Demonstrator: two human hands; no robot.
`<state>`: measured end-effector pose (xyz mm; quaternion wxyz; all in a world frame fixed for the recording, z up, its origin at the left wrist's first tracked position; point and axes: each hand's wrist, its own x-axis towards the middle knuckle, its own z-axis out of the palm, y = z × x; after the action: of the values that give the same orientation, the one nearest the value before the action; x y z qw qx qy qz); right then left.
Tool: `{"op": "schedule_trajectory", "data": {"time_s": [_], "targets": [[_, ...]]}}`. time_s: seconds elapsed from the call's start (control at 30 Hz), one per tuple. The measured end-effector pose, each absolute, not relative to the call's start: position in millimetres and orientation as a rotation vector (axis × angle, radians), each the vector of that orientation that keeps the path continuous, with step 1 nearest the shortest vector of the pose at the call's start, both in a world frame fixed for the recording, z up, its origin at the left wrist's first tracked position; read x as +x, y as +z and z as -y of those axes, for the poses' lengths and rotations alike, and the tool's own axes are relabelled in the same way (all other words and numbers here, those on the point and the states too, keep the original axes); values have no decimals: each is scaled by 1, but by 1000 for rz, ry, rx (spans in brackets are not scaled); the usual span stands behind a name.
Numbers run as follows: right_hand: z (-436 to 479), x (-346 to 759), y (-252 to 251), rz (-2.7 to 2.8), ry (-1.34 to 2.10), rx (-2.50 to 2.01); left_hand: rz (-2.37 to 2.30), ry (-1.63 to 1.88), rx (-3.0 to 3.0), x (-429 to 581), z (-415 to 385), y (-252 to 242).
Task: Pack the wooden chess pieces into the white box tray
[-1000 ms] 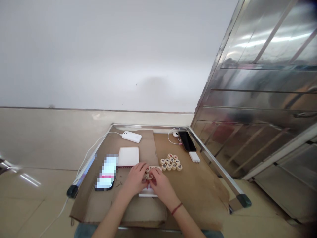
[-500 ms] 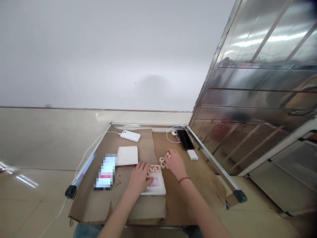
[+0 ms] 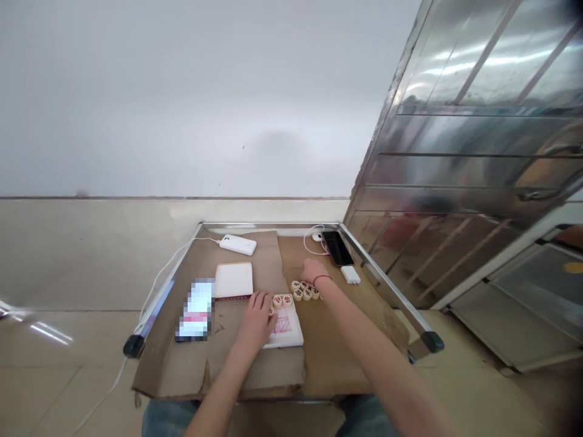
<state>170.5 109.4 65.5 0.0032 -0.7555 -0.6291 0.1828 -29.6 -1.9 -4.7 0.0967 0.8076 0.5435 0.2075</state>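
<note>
My left hand (image 3: 259,317) lies over the left edge of a shallow white tray (image 3: 291,341), fingers stretched out. Close by its thumb and forefinger, a round Chinese chess piece (image 3: 272,311) shows in part. Two chess pieces with red characters (image 3: 282,300) lie side by side at the tray's far edge, and pink lines mark the tray floor. On the cardboard to the right is a cluster of several chess pieces with dark characters (image 3: 302,290). Just beyond that cluster is my right hand (image 3: 314,269), its fingers curled; anything inside them is hidden.
A white box (image 3: 234,280) and a lit phone (image 3: 195,309) lie to the left. Behind are a white power bank (image 3: 237,244), a dark phone (image 3: 337,249) and a white charger (image 3: 350,275). A metal rail (image 3: 387,279) edges the cardboard-covered table.
My right hand has moved away from me past the cluster, uncovering more dark-character pieces. The red piece seen at its fingers earlier is out of sight. My left hand stays by the tray.
</note>
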Motion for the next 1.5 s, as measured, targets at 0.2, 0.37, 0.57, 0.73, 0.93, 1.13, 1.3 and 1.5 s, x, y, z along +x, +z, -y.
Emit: {"op": "schedule_trajectory", "data": {"time_s": [0.2,0.37,0.57,0.73,0.93,1.13,1.3,1.5], "targets": [[-103,174,82,1920,685,-2178,-1585,583,2362,-34,1,-2],[-77,176,106,1940,920,-1778,-1657,661,2262,-37,1,23],[-39,160,116,1939,1317,-1301,-1408,939,2117,-24,5,65],[-27,151,103,1725,1543,-1127,-1322,988,2129,-23,8,67],[-19,147,86,1509,1614,-1179,-1340,972,2117,-32,7,55],[-12,163,67,1221,1416,-1186,-1378,900,2136,-38,2,48],[-1,175,57,1058,1421,-1213,-1430,664,2362,-27,4,39],[8,175,51,1077,1422,-1194,-1441,517,2590,-20,8,34]]}}
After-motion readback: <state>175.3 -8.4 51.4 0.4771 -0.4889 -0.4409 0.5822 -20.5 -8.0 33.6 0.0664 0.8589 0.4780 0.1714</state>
